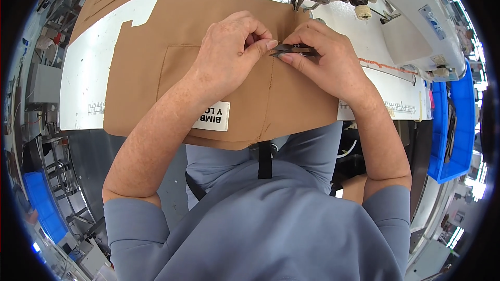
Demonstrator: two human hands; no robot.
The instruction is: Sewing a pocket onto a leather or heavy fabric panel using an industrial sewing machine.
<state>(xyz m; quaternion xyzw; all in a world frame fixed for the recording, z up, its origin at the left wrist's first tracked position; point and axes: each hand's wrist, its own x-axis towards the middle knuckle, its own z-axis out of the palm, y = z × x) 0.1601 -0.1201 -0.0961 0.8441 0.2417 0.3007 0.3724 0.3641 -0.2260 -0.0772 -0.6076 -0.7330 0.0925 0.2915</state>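
- The brown cloth (179, 21) lies flat on the white table (83, 86), its near edge hanging over the person's lap.
- Over the cloth's upper middle, I see the left hand (221, 54) with thumb and forefinger together beside the snips' tips; whether they pinch a thread, I can't tell.
- The right hand (333, 57), over the cloth's upper right, is clamped on small black snips (285, 48) pointing left.
- A white label (219, 118) sits near the cloth's lower edge, partly behind the left forearm.
- Beyond the cloth's upper right corner stands a sewing machine (411, 36).
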